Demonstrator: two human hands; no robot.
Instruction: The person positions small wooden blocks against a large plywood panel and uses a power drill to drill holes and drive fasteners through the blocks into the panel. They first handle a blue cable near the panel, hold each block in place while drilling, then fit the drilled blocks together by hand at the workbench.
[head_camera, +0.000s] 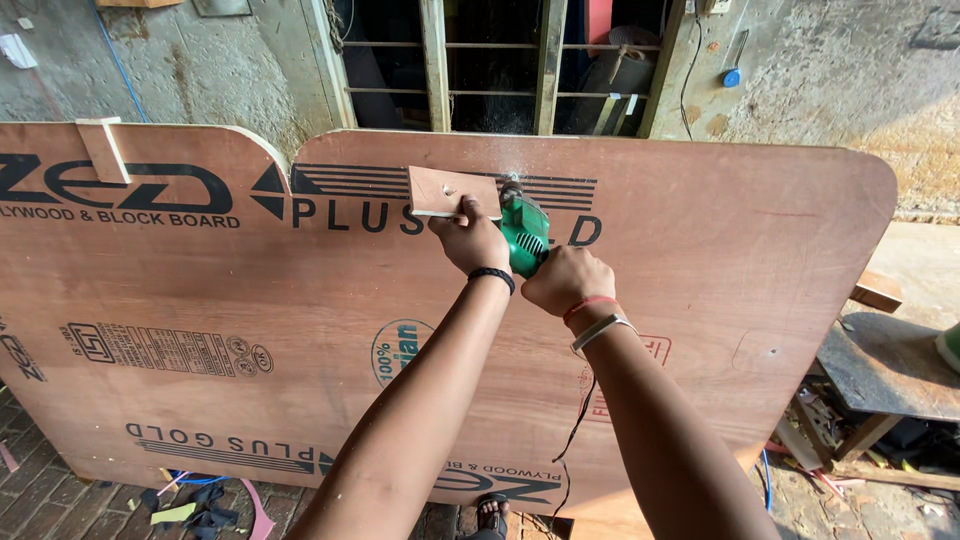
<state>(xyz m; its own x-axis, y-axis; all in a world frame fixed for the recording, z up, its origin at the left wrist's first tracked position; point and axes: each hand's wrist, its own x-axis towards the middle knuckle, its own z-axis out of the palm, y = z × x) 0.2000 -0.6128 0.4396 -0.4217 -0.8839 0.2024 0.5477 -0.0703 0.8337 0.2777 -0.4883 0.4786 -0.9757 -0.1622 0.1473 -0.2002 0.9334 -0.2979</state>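
Head view: green power tool (524, 232) points up-left, gripped by right hand (566, 280).

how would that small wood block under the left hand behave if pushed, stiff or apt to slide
The small wood block looks flat and stiff. Lying on the smooth plywood sheet, it would probably slide unless pinned, as the left hand does now. It seems light.

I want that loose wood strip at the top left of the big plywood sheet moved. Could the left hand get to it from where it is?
Probably yes: the left hand holds a small wood block, and nothing stands between it and the wood strip, though it's a long sideways stretch.
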